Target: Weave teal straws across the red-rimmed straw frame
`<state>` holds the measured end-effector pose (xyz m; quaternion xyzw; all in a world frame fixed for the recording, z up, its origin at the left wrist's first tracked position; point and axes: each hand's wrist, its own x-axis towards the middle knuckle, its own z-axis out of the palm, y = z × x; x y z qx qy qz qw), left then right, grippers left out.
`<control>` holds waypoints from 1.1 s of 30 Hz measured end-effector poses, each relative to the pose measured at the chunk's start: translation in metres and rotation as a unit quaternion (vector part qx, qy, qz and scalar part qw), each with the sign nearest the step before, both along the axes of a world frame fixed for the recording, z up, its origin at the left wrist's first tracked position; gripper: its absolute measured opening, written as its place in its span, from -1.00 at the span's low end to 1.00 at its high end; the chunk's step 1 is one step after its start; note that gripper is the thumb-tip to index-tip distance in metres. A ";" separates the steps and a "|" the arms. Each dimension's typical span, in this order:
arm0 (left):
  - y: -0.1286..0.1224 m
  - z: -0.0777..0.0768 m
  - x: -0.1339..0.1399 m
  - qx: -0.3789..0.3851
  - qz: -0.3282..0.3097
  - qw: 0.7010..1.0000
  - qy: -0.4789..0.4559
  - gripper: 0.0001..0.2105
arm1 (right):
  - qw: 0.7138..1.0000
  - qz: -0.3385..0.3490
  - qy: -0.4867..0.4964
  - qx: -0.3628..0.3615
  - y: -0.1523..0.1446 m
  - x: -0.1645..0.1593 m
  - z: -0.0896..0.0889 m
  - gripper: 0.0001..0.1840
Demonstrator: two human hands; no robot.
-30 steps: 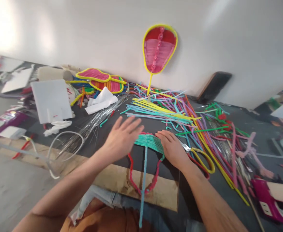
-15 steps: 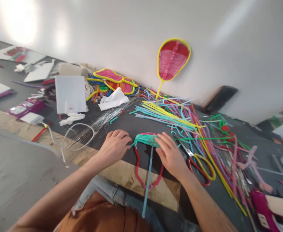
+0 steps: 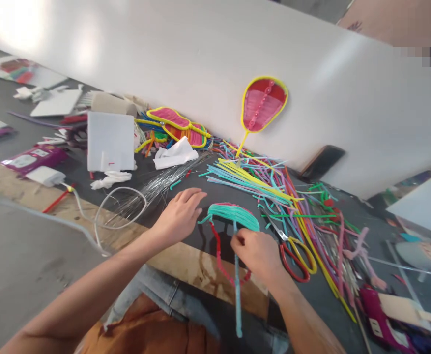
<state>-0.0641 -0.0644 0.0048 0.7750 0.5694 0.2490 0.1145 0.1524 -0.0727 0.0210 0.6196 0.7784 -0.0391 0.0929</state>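
Note:
A loop-shaped pipe-cleaner piece point(image 3: 233, 214) lies at the table's front edge, its upper part filled with turquoise rows. Its lower outline is a bare red and pink pipe cleaner point(image 3: 218, 250) that reaches over the edge. From the middle of the rows a light blue pipe cleaner point(image 3: 238, 305) hangs down. My right hand point(image 3: 261, 255) is closed, thumb and fingers pinched on this blue strand just under the rows. To the left of the piece, my left hand point(image 3: 180, 216) is open with its fingers stretched out, apart from the turquoise tail.
Scissors point(image 3: 291, 246) with red and yellow handles lie right of my right hand. Loose pipe cleaners point(image 3: 252, 182) spread behind. A pink and yellow fan shape point(image 3: 264, 104) leans on the white panel. A white cable point(image 3: 121, 226) and thin wires point(image 3: 163, 179) lie left.
My right hand has moved down from the turquoise rows and closed on the hanging blue pipe cleaner. My left hand has lifted slightly, its fingers straighter. The view has shifted a little.

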 end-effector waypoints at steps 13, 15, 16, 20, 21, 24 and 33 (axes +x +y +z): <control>0.050 0.006 0.033 -0.339 -0.082 0.833 -0.429 -0.64 | 0.950 0.032 0.093 0.296 0.007 0.029 -0.021 -0.70; 0.049 0.000 0.034 -0.398 -0.068 0.762 -0.507 -0.67 | 0.955 0.030 0.091 0.281 0.009 0.028 -0.022 -0.71; 0.049 -0.002 0.034 -0.410 -0.059 0.739 -0.532 -0.67 | 0.959 0.030 0.091 0.268 0.011 0.027 -0.022 -0.71; 0.050 -0.006 0.034 -0.416 -0.016 0.714 -0.562 -0.69 | 0.969 0.037 0.119 0.211 0.016 0.028 -0.029 -0.67; 0.050 -0.006 0.035 -0.416 -0.010 0.716 -0.560 -0.69 | 0.968 0.042 0.140 0.204 0.016 0.029 -0.031 -0.65; 0.048 -0.005 0.038 -0.419 -0.018 0.720 -0.553 -0.71 | 0.944 0.064 0.255 0.201 0.017 0.031 -0.032 -0.64; 0.044 -0.001 0.042 -0.437 -0.071 0.710 -0.547 -0.78 | 0.905 0.080 0.412 0.065 0.018 0.013 0.000 -0.74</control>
